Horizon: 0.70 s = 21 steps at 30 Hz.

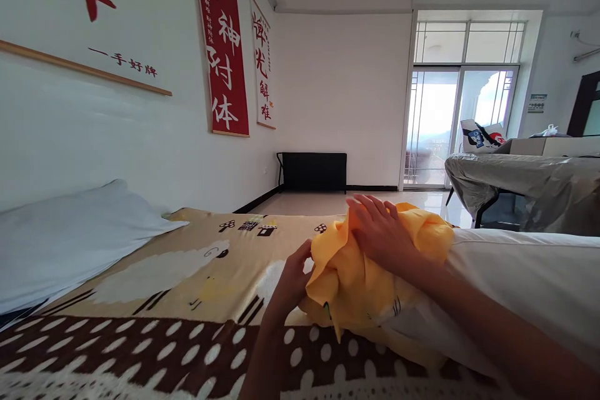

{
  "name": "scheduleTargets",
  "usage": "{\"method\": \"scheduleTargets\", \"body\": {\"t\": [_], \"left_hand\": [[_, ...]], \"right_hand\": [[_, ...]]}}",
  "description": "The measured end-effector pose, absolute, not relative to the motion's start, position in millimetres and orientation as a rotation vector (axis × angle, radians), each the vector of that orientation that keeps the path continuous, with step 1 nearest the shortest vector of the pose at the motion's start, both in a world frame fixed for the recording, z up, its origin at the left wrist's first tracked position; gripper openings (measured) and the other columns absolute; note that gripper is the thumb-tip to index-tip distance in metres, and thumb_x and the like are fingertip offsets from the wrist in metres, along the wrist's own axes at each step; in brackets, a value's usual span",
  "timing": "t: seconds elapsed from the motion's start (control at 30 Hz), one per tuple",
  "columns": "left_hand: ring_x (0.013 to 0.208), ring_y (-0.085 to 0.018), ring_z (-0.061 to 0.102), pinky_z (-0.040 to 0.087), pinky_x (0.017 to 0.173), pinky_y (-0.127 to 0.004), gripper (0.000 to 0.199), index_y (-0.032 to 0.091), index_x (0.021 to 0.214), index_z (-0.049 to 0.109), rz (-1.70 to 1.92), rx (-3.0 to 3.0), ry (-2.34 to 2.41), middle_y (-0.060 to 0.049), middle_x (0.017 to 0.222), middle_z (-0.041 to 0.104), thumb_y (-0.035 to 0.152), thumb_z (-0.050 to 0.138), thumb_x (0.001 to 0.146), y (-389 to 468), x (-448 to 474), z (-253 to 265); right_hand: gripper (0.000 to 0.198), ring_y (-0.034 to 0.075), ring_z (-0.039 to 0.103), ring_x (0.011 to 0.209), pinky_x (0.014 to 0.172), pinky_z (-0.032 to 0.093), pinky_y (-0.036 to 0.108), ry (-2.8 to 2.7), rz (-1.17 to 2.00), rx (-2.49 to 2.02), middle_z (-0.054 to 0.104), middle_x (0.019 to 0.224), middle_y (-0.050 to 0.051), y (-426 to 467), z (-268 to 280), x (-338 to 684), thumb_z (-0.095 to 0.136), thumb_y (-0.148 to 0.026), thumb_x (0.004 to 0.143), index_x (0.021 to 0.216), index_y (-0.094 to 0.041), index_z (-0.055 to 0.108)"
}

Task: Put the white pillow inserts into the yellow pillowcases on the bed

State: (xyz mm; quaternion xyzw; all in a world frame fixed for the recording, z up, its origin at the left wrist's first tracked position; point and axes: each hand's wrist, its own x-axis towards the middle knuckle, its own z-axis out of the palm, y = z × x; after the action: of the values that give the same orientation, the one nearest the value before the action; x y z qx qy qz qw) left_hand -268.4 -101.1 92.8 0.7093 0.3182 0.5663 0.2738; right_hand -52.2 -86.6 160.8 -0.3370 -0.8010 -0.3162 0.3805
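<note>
A yellow pillowcase (349,262) lies bunched around the left end of a long white pillow (529,262) on the bed. My left hand (294,281) is closed at the pillowcase's left edge, its fingertips partly hidden by the cloth. From the right, my right hand (382,231) reaches over the top of the bundle, fingers bent into the folds and gripping the fabric. Small dark printed marks show low on the yellow cloth. Beneath it spreads a beige and brown blanket (187,275) with sheep and white spots.
Another white pillow (84,231) rests at the left by the wall. A black folded panel (315,171) stands against the far wall. To the right are a plastic-covered table (529,169) and a glass sliding door (431,119). Lettered scrolls (225,50) hang on the left wall.
</note>
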Motion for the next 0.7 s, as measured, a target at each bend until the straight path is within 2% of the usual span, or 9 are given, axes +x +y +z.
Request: {"method": "scheduleTargets", "body": {"t": [0.03, 0.1, 0.17, 0.23, 0.37, 0.5, 0.7], "left_hand": [[0.086, -0.018, 0.055, 0.043, 0.079, -0.027, 0.029, 0.018, 0.102, 0.064, 1.542, 1.900, 0.856, -0.005, 0.099, 0.065, 0.020, 0.065, 0.073, -98.4, -266.8, 90.6], [0.084, -0.018, 0.055, 0.043, 0.077, -0.026, 0.026, 0.017, 0.098, 0.064, 1.573, 1.843, 0.814, -0.005, 0.097, 0.065, 0.021, 0.066, 0.072, -95.6, -266.3, 88.1], [0.085, -0.019, 0.055, 0.044, 0.077, -0.027, 0.026, 0.016, 0.094, 0.064, 1.605, 1.755, 0.761, -0.005, 0.094, 0.065, 0.023, 0.069, 0.069, -95.6, -268.0, 88.1], [0.085, -0.019, 0.056, 0.045, 0.075, -0.026, 0.026, 0.015, 0.086, 0.064, 1.637, 1.640, 0.728, -0.005, 0.090, 0.064, 0.024, 0.073, 0.064, -96.6, -270.3, 89.1], [0.076, -0.017, 0.054, 0.044, 0.067, -0.024, 0.029, 0.015, 0.072, 0.059, 1.672, 1.476, 0.703, -0.002, 0.077, 0.061, 0.027, 0.079, 0.055, -96.7, -273.8, 88.7], [0.066, -0.014, 0.052, 0.044, 0.060, -0.024, 0.035, 0.015, 0.071, 0.060, 1.653, 1.445, 0.679, -0.002, 0.072, 0.059, 0.035, 0.081, 0.051, -91.7, -279.1, 82.8], [0.064, -0.012, 0.050, 0.042, 0.056, -0.022, 0.038, 0.016, 0.062, 0.054, 1.637, 1.422, 0.600, 0.000, 0.071, 0.052, 0.041, 0.081, 0.053, -81.5, -284.1, 73.4]], "right_hand": [[0.038, 0.029, 0.041, 0.125, 0.099, 0.028, 0.044, -2.058, -0.826, -0.931, 0.049, 0.135, 0.015, -83.5, 166.3, -49.9, 0.044, -0.018, 0.091, 0.129, -0.016, 0.045], [0.025, 0.027, 0.050, 0.114, 0.096, 0.029, 0.042, -2.146, -0.761, -1.065, 0.061, 0.117, 0.014, -78.4, 176.4, -44.2, 0.044, -0.024, 0.092, 0.114, -0.016, 0.053], [0.018, 0.022, 0.058, 0.089, 0.082, 0.035, 0.034, -2.226, -0.614, -1.197, 0.066, 0.087, 0.007, -75.2, 183.6, -37.3, 0.041, -0.028, 0.094, 0.092, -0.018, 0.056], [0.023, 0.018, 0.055, 0.069, 0.065, 0.033, 0.027, -2.211, -0.473, -1.278, 0.062, 0.071, 0.002, -74.1, 186.9, -30.4, 0.038, -0.031, 0.095, 0.080, -0.021, 0.052], [0.030, 0.014, 0.047, 0.058, 0.056, 0.025, 0.025, -2.084, -0.380, -1.201, 0.056, 0.063, -0.001, -75.4, 188.3, -18.5, 0.035, -0.036, 0.095, 0.073, -0.022, 0.048], [0.032, 0.013, 0.039, 0.051, 0.054, 0.023, 0.025, -2.063, -0.424, -1.071, 0.050, 0.057, -0.002, -77.3, 195.1, -4.0, 0.037, -0.037, 0.094, 0.068, -0.021, 0.048], [0.032, 0.013, 0.043, 0.061, 0.066, 0.032, 0.028, -2.098, -0.615, -0.917, 0.049, 0.060, 0.000, -70.9, 212.1, 24.1, 0.041, -0.029, 0.092, 0.062, -0.019, 0.047]]}}
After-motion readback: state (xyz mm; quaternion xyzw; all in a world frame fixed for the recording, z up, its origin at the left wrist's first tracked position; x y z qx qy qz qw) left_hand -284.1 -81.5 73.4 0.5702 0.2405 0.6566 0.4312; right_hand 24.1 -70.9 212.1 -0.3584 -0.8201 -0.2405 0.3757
